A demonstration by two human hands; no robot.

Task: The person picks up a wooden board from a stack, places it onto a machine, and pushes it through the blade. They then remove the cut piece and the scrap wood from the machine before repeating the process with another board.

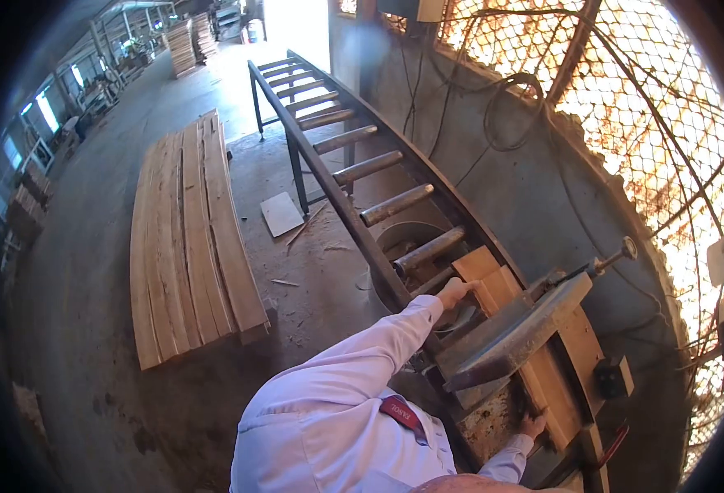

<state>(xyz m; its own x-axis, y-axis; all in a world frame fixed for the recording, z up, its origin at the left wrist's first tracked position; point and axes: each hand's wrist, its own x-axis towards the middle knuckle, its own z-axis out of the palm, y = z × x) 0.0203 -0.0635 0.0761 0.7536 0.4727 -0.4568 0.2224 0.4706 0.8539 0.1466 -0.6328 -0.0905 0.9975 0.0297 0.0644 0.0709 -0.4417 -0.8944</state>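
The concrete floor (91, 345) takes up the left half of the view. A wide stack of planks (185, 238) lies on it, lengthwise and parallel to the roller track (362, 164). That track runs from the bright doorway down to the machine table (493, 419), tight against the grey wall (526, 189). An open strip of floor separates the stack from the track, with only a pale flat offcut (281, 214) and a few splinters lying in it.

The board (493, 283) lies flat on the table. Its long axis follows the track, with the far end at the last roller and the near end toward the person. A slanted metal guard (518, 333) crosses over its middle, and the wall side is close.

The left hand (456, 292) is curled over the board's far end on the floor-side edge, arm stretched out. The right hand (533, 425) touches the near end; it is small and partly hidden, so I cannot tell whether it grips.
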